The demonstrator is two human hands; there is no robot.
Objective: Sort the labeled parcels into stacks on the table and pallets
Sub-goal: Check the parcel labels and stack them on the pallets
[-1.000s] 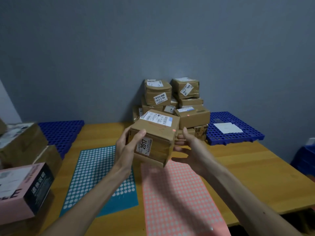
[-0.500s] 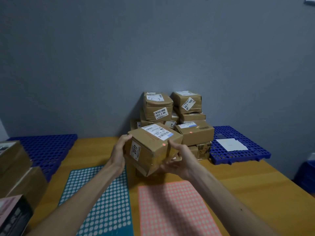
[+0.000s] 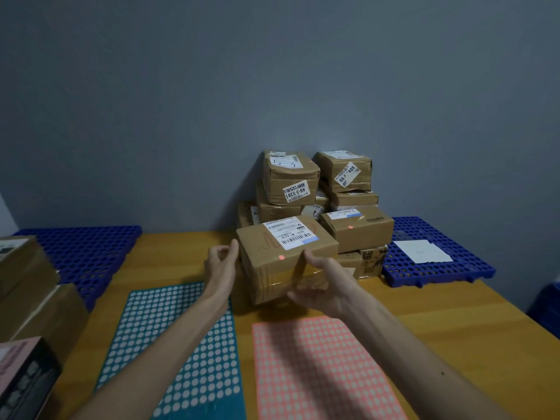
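Note:
A brown cardboard parcel with a white shipping label on top sits low over the wooden table, just in front of the parcel pile. My right hand grips its right front side, thumb on the front face and fingers underneath. My left hand hangs beside the parcel's left face with fingers loosely curled, holding nothing; only the thumb tip is near the corner. I cannot tell whether the parcel touches the table.
A teal dotted mat and a pink dotted mat lie near me. Blue pallets stand at back left and back right, the right one bearing a white sheet. Stacked boxes crowd the left edge.
The parcel has moved away from me and down toward the table in front of the pile. My left hand has come off its left side.

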